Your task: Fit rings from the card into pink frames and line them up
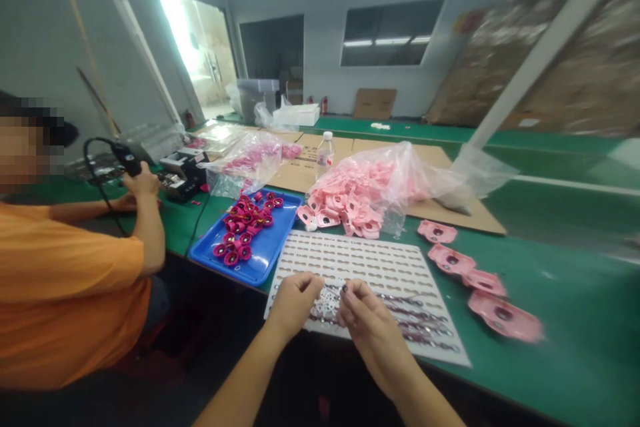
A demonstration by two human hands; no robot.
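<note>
Above the near part of a white slotted tray (350, 250), my two hands are close together. The fingers of my left hand (297, 300) are pinched, and what they hold, if anything, is too small to make out. My right hand (370, 317) pinches a small dark part (345, 287) between thumb and fingertips. Between and below the hands, a pile of small white ring-like pieces (327, 300) lies on the tray. Rows of dark strips with shiny bits (425, 332) fill the tray's near slots.
Left of the white tray, a blue tray (260, 265) bears several magenta round parts (245, 217). Behind lie pink shells (350, 197) spilling from a clear bag, and a bottle (327, 150). Loose pink shells (503, 315) are at right. A co-worker in an orange shirt (75, 293) holds a black tool (127, 159).
</note>
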